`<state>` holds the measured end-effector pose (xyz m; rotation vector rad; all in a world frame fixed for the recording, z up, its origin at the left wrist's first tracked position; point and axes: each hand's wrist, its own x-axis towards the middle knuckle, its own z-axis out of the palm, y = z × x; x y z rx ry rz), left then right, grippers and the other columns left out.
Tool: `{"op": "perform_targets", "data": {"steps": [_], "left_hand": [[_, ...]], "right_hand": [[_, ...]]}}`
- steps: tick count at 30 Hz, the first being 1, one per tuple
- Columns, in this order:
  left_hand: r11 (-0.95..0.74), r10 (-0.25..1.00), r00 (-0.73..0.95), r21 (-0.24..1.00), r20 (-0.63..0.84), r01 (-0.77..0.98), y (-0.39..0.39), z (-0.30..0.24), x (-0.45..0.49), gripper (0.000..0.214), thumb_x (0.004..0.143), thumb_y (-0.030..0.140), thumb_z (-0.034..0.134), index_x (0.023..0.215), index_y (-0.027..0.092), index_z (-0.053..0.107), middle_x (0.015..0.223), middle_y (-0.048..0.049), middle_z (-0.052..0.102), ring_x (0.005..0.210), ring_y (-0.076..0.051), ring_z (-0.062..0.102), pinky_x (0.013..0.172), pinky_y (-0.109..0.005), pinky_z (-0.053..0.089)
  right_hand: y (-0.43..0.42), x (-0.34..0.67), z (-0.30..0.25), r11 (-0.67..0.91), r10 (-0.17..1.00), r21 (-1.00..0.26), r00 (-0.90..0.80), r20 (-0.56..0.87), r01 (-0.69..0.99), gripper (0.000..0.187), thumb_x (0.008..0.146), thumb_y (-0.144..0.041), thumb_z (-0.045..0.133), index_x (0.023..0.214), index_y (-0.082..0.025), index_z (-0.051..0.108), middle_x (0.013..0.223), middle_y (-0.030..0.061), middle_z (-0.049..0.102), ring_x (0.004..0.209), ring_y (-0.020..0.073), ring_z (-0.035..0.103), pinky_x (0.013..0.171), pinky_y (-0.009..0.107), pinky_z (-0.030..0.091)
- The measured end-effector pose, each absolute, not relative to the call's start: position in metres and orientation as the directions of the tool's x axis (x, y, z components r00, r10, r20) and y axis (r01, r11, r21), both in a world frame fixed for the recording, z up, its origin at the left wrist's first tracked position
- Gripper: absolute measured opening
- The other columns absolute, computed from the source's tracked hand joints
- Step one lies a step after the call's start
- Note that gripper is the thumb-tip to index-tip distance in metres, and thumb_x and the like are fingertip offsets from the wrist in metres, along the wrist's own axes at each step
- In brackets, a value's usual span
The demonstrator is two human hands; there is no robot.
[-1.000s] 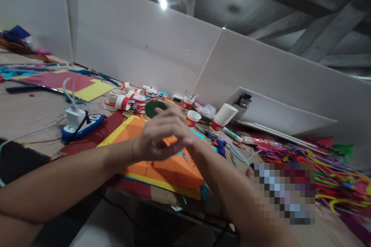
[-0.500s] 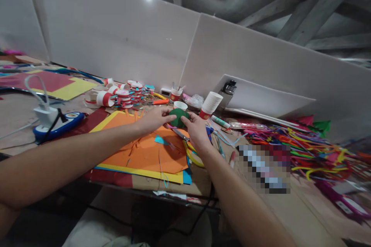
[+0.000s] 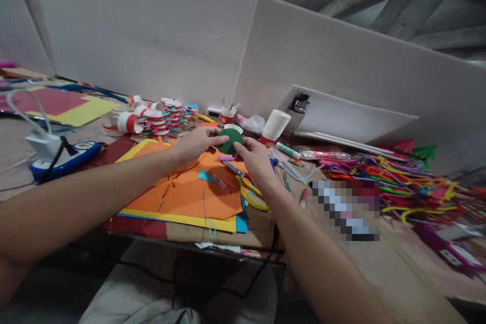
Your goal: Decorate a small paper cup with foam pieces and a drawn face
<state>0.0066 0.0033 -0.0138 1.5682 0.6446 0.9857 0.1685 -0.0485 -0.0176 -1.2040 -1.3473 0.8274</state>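
A round green paper disc [image 3: 230, 140] is held up between both hands, over the orange paper sheets [image 3: 186, 197]. My left hand [image 3: 199, 142] pinches its left edge with thumb and fingers. On the right edge, my right hand [image 3: 256, 158] grips it the same way. Just behind the disc stands a white paper cup [image 3: 233, 128], partly covered by it. Yellow-handled scissors [image 3: 252, 200] lie open-bladed below my right hand. A small turquoise paper scrap [image 3: 208, 176] rests on the orange sheet.
Several red-and-white cup crafts [image 3: 155, 120] sit at the back left. A stack of paper cups [image 3: 276, 127] and a dark bottle [image 3: 298, 111] stand behind my right hand. Colourful pipe cleaners [image 3: 410, 182] spread to the right. A blue power strip [image 3: 68, 159] lies left.
The view has tilted slightly, so the table things sit a little higher and further left. The green disc now faces me more fully, still in both hands.
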Motion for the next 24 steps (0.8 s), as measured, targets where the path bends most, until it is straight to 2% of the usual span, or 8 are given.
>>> {"op": "perform_targets", "data": {"steps": [3,5,8,10,14,18,21,24], "left_hand": [[-0.269,0.828,0.501,0.962,0.252,-0.039,0.006,-0.017,-0.001,0.031,0.072,0.041,0.071,0.084,0.013,0.066,0.080,-0.0033,0.063,0.064,-0.009,0.051,0.057,-0.023,0.038],[-0.278,0.852,0.463,0.961,0.246,0.002,0.010,-0.019,-0.010,0.029,0.073,0.040,0.071,0.081,0.012,0.064,0.074,-0.0019,0.061,0.059,-0.008,0.050,0.056,-0.023,0.038],[-0.275,0.882,0.420,0.957,0.215,0.088,0.017,-0.019,-0.021,0.026,0.073,0.035,0.069,0.083,0.013,0.060,0.066,0.0002,0.059,0.053,-0.008,0.049,0.051,-0.022,0.035],[-0.269,0.886,0.432,0.944,0.166,0.190,0.019,-0.018,-0.026,0.027,0.072,0.031,0.069,0.091,0.014,0.059,0.065,0.0006,0.059,0.052,-0.009,0.050,0.049,-0.022,0.035],[-0.369,0.833,0.542,0.841,0.110,0.396,0.023,-0.020,-0.027,0.029,0.069,0.028,0.068,0.095,0.015,0.061,0.075,-0.0024,0.066,0.063,-0.013,0.059,0.055,-0.023,0.040],[-0.556,0.800,0.573,0.579,0.177,0.597,0.028,-0.025,-0.027,0.031,0.068,0.034,0.068,0.094,0.017,0.068,0.070,-0.0008,0.065,0.061,-0.014,0.057,0.053,-0.023,0.036],[-0.606,0.772,0.617,0.467,0.151,0.644,0.028,-0.029,-0.028,0.028,0.071,0.040,0.065,0.089,0.019,0.073,0.072,-0.0012,0.067,0.063,-0.014,0.056,0.054,-0.023,0.035],[-0.636,0.749,0.647,0.432,0.144,0.640,0.027,-0.032,-0.028,0.026,0.075,0.043,0.061,0.083,0.022,0.075,0.074,-0.0019,0.070,0.067,-0.016,0.059,0.059,-0.024,0.038]], "right_hand": [[-0.049,0.170,-0.017,0.188,0.980,-0.932,0.011,0.201,0.309,0.020,0.077,-0.035,0.061,0.082,-0.016,0.064,0.067,-0.0017,0.062,0.057,0.0093,0.053,0.054,0.022,0.041],[-0.051,0.172,-0.015,0.165,0.986,-0.880,-0.062,0.153,0.446,0.024,0.080,-0.038,0.058,0.082,-0.016,0.065,0.069,-0.0001,0.064,0.057,0.0102,0.053,0.054,0.023,0.039],[-0.059,0.172,-0.011,0.181,0.984,-0.689,-0.131,0.125,0.701,0.023,0.080,-0.038,0.061,0.076,-0.016,0.068,0.067,0.0010,0.065,0.058,0.0111,0.053,0.055,0.024,0.036],[-0.067,0.169,-0.010,0.191,0.980,-0.575,-0.191,0.060,0.796,0.018,0.077,-0.034,0.066,0.074,-0.017,0.069,0.066,0.0012,0.066,0.058,0.0118,0.053,0.055,0.024,0.035],[-0.079,0.157,-0.016,0.246,0.957,-0.467,-0.288,-0.019,0.849,0.010,0.072,-0.021,0.070,0.080,-0.017,0.069,0.074,0.0028,0.069,0.063,0.0131,0.057,0.054,0.023,0.035],[-0.081,0.156,-0.019,0.313,0.939,-0.398,-0.345,-0.010,0.862,0.017,0.075,-0.013,0.060,0.088,-0.016,0.070,0.079,0.0038,0.070,0.066,0.0130,0.057,0.056,0.022,0.035],[-0.076,0.168,-0.011,0.278,0.956,-0.423,-0.290,0.038,0.862,0.016,0.079,-0.016,0.055,0.083,-0.016,0.070,0.075,0.0028,0.068,0.065,0.0128,0.056,0.057,0.023,0.035],[-0.066,0.186,-0.001,0.190,0.977,-0.487,-0.118,0.176,0.852,0.016,0.080,-0.021,0.056,0.082,-0.016,0.070,0.073,0.0022,0.067,0.066,0.0132,0.055,0.059,0.024,0.036]]}}
